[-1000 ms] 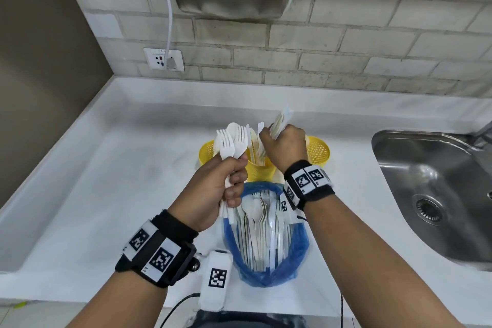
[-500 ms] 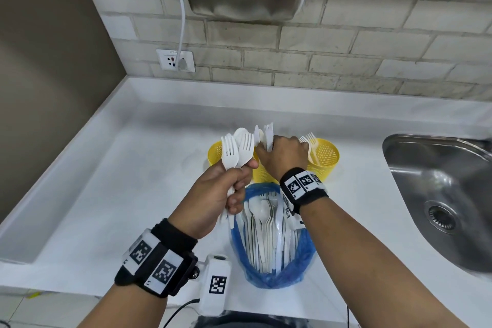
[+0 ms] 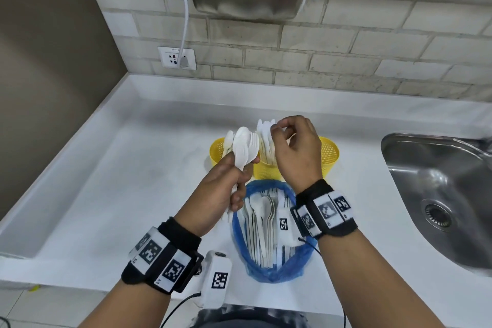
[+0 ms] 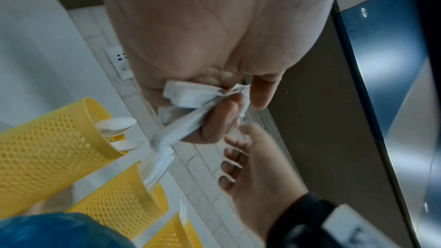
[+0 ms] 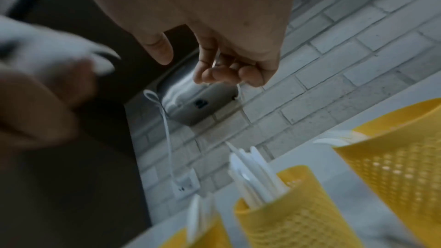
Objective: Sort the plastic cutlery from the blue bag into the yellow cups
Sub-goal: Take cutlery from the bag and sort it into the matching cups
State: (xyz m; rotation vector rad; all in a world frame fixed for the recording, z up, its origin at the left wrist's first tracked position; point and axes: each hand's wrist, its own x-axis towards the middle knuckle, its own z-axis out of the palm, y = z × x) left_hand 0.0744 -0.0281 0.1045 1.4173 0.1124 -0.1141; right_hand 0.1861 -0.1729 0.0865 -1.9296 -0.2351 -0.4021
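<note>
Both hands are raised over three yellow cups (image 3: 330, 157) on the counter (image 3: 111, 181). A bunch of white cutlery (image 3: 246, 150), spoons and forks, is gripped upright by the left hand (image 3: 226, 189). Nothing is held in the right hand (image 3: 295, 152), its fingers loosely curled above the middle cup. More cutlery is left in the blue bag (image 3: 269, 271), nearest the person.
</note>
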